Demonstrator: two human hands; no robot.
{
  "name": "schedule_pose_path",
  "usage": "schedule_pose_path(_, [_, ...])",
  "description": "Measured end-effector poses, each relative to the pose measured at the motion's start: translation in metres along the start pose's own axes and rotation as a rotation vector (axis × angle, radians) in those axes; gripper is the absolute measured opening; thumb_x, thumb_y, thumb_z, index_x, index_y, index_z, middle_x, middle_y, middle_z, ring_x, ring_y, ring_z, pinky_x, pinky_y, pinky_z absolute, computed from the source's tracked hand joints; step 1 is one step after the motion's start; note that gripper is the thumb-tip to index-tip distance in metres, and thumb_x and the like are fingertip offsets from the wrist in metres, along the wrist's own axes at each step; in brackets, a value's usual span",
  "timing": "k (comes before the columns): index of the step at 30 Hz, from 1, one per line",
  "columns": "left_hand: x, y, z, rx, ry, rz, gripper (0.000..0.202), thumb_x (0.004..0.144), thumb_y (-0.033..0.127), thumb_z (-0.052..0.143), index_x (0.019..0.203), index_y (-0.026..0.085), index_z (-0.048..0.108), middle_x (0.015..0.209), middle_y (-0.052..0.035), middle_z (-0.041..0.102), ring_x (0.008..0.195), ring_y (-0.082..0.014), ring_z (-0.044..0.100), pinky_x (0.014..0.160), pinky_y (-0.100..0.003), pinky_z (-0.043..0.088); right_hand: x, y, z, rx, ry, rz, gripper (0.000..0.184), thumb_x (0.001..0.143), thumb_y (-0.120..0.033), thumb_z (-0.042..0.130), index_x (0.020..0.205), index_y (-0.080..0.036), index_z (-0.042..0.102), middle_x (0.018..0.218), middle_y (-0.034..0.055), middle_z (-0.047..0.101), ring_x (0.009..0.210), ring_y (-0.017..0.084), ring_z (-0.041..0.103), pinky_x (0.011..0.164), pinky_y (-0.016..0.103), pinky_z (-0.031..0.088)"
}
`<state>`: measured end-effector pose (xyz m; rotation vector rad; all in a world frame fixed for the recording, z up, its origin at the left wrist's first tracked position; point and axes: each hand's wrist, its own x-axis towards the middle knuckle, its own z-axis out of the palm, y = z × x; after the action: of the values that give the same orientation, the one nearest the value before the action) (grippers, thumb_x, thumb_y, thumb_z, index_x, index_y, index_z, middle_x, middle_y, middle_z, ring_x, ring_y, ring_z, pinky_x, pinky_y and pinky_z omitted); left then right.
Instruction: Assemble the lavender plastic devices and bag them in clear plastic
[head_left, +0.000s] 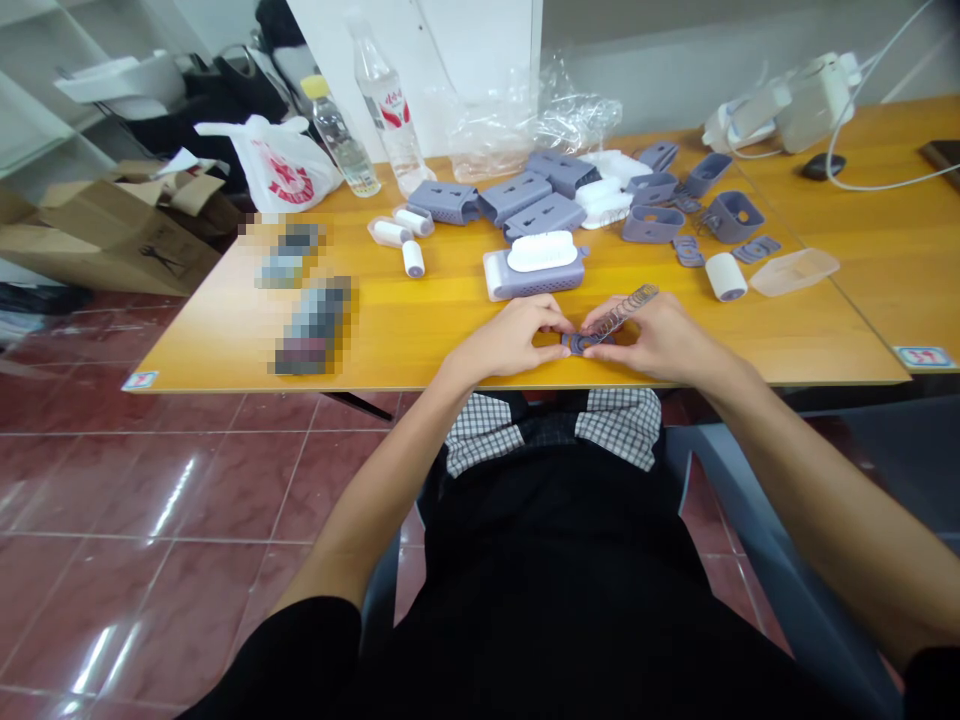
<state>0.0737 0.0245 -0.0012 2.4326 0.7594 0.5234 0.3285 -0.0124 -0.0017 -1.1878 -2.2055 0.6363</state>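
Coiled metal spring (619, 317) angles up from a round grey plastic part (587, 342) near the front edge of the wooden worktop (420, 345), at lower centre of the frame. The right hand (664, 338) grips the spring, and the left hand (510, 340) closes on the round part; neither hand is open. The spring could slip from that grip and flick away if pressure on it outruns the pinch. With the round part so near the edge, a loose hold could drop it to the tiled floor (150, 480). Just above the hands, a careless elbow-out movement could knock the grey housing with a white brush (536, 272).
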Motion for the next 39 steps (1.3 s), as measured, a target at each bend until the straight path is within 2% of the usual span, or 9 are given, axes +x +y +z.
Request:
schedule_pose_path(7, [-0.0003, 0.0007, 0.0002, -0.008, -0.004, -0.003, 0.023, 0.096, 0.028, 0.071, 0.115, 0.021, 0.081, 0.114, -0.0090, 0.070, 0.107, -0.0247, 0.068, 0.102, -0.042, 0.054, 0.0010, 0.0000, -0.0022, 0.031, 0.017, -0.029, 0.017, 0.088, -0.044, 0.083, 0.097, -0.030, 0.082, 0.104, 0.0059, 0.085, 0.097, 0.034, 0.079, 0.099, 0.055, 0.059])
schedule_pose_path(13, [0.0003, -0.0010, 0.0010, 0.006, -0.006, -0.008, 0.023, 0.096, 0.030, 0.070, 0.115, 0.022, 0.081, 0.114, -0.0086, 0.069, 0.106, -0.0247, 0.067, 0.100, -0.042, 0.054, -0.0018, 0.0068, -0.0024, 0.131, 0.010, 0.044, 0.027, 0.083, -0.052, 0.087, 0.098, -0.031, 0.081, 0.098, 0.0046, 0.084, 0.088, 0.031, 0.078, 0.091, 0.053, 0.063])
schedule_pose_path(20, [-0.0001, 0.0003, 0.0005, 0.001, -0.011, -0.014, 0.024, 0.097, 0.031, 0.070, 0.116, 0.020, 0.080, 0.116, -0.0092, 0.070, 0.108, -0.0251, 0.067, 0.102, -0.042, 0.053, -0.0047, 0.0056, -0.0067, 0.157, -0.029, 0.085, 0.028, 0.082, -0.051, 0.088, 0.098, -0.030, 0.078, 0.103, 0.0045, 0.083, 0.097, 0.031, 0.077, 0.092, 0.050, 0.063])
schedule_pose_path(25, [-0.0003, 0.0008, 0.0002, -0.008, -0.012, -0.017, 0.023, 0.097, 0.030, 0.070, 0.115, 0.021, 0.080, 0.116, -0.0084, 0.070, 0.110, -0.0247, 0.067, 0.103, -0.042, 0.053, -0.0047, 0.0022, -0.0093, 0.124, -0.045, 0.067, 0.031, 0.080, -0.050, 0.088, 0.099, -0.029, 0.077, 0.101, 0.0048, 0.082, 0.095, 0.030, 0.077, 0.090, 0.049, 0.063])
schedule_pose_path(32, [-0.0003, -0.0003, 0.0005, 0.004, -0.003, -0.002, 0.023, 0.098, 0.030, 0.070, 0.115, 0.020, 0.080, 0.115, -0.0089, 0.070, 0.106, -0.0247, 0.067, 0.101, -0.042, 0.053, -0.0045, -0.0005, -0.0090, 0.052, -0.030, 0.019, 0.022, 0.083, -0.043, 0.083, 0.099, -0.029, 0.075, 0.101, 0.0039, 0.082, 0.094, 0.030, 0.077, 0.090, 0.048, 0.062])
schedule_pose_path(39, [-0.0014, 0.0002, 0.0013, 0.013, 0.012, -0.001, 0.023, 0.098, 0.030, 0.069, 0.115, 0.021, 0.081, 0.115, -0.0087, 0.070, 0.107, -0.0245, 0.067, 0.100, -0.040, 0.052, -0.0037, 0.0009, -0.0056, 0.111, 0.008, -0.020, 0.021, 0.082, -0.040, 0.085, 0.095, -0.030, 0.074, 0.101, 0.0038, 0.082, 0.093, 0.030, 0.077, 0.087, 0.048, 0.061])
